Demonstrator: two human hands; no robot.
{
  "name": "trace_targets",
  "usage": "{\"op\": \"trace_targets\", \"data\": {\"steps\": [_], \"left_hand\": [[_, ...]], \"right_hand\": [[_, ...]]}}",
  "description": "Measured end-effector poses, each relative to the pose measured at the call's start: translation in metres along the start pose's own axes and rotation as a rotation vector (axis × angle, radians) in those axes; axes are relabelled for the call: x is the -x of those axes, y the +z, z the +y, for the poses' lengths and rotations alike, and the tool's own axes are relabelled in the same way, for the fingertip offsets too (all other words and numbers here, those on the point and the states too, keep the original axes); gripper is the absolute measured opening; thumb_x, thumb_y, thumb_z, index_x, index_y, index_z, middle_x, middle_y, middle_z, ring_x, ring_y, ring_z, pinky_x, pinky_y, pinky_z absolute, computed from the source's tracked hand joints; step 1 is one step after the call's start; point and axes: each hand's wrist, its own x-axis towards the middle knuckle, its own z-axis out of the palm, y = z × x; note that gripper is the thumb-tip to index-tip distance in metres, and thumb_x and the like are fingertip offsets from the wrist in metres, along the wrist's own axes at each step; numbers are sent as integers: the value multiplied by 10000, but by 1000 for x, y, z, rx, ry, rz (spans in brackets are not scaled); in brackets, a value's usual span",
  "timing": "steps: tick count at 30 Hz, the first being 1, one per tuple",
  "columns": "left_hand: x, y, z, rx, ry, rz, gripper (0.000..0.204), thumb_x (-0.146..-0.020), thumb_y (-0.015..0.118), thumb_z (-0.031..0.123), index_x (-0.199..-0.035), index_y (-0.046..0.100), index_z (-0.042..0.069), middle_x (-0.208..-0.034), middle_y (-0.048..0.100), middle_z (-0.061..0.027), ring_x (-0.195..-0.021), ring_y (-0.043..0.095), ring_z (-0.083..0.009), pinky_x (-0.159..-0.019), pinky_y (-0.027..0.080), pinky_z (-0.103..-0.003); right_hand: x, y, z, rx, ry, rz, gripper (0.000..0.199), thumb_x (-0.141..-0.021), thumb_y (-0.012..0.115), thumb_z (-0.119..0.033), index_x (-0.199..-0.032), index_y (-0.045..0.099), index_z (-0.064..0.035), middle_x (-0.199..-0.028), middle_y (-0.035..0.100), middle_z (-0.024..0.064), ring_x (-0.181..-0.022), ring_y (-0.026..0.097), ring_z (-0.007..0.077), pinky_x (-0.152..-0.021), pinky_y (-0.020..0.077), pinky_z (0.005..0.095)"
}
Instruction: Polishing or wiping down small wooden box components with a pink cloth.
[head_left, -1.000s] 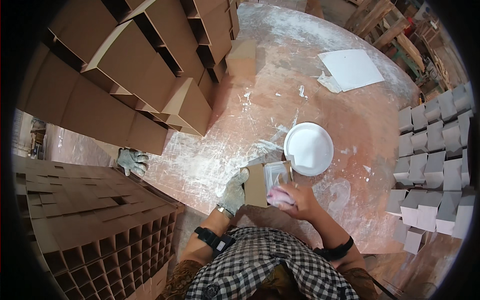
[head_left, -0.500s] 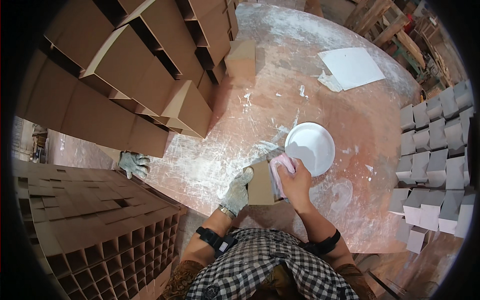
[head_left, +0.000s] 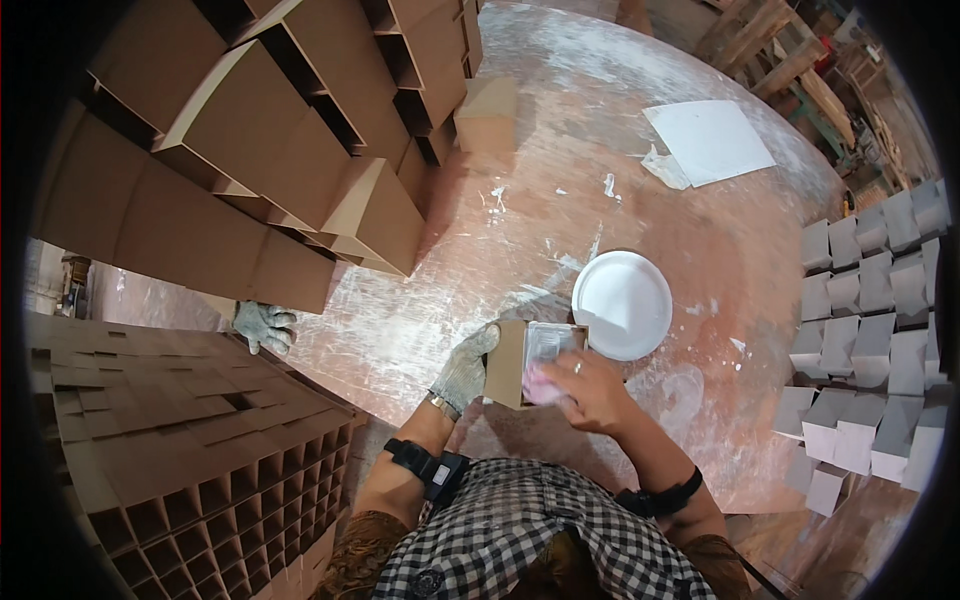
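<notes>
Basin [head_left: 666, 308], contents indistinct, sits near a cardboard box [head_left: 508, 372] gripped by left hand [head_left: 463, 370], while right hand [head_left: 594, 394] clutches pink wad [head_left: 542, 386].

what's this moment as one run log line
left hand: gripping brown box | right hand: holding pink wad at box's whitish side | nearby: white round dish on smeared table

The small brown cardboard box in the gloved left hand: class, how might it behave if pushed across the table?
The small brown cardboard box is probably fairly stiff: its faces look flat and its edges straight in the gloved left hand. Its shiny, white-streaked side may be slippery. Being flat-sided, it would likely slide rather than roll.
</notes>
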Motion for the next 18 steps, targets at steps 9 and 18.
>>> {"op": "trace_targets", "data": {"steps": [9,18], "left_hand": [[8,-1,0,21,-24,36,482,-890,575,238,-1283,455,-13,-1258,520,-156,-1141,520,-254,-971,444,-384],[65,-34,-38,-623,155,-66,502,-757,752,310,-1109,519,39,-1010,562,-16,-884,533,-124,-767,452,-282]], "right_hand": [[15,13,-7,12,47,106,500,-610,646,-54,-1103,571,-87,-930,592,97,-819,558,298,-676,423,419],[21,25,-8,-104,471,348,339,-732,610,-95,-1063,574,-31,-939,619,174,-850,586,358,-752,462,411]]}}
